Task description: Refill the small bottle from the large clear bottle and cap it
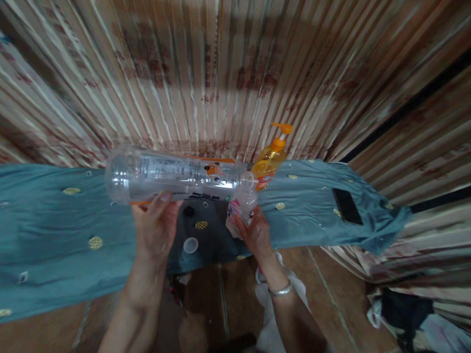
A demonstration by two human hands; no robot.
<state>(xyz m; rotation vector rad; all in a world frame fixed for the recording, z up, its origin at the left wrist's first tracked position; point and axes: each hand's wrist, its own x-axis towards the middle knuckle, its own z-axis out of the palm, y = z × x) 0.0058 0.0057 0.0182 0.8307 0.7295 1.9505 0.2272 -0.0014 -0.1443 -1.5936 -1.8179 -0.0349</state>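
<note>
My left hand [156, 220] is closed round the lower part of a large clear plastic bottle [172, 176], which lies level in the air with its neck to the right. My right hand [256, 233] grips a small clear bottle [242, 204] with a pink print. The two bottle mouths meet or nearly meet; whether they touch I cannot tell. No liquid can be made out in the large bottle. Behind the small bottle stands an orange pump bottle [268, 162]. On the cloth below lie a round translucent cap [191, 245] and a small black cap-like piece [188, 211].
A teal cloth with pineapple prints [60, 214] covers the long narrow surface. Toward its right end lies a black phone [347, 206]. A pleated curtain [224, 91] hangs close behind. Dark fabric items [409, 317] are at the lower right, above the tiled floor [332, 292].
</note>
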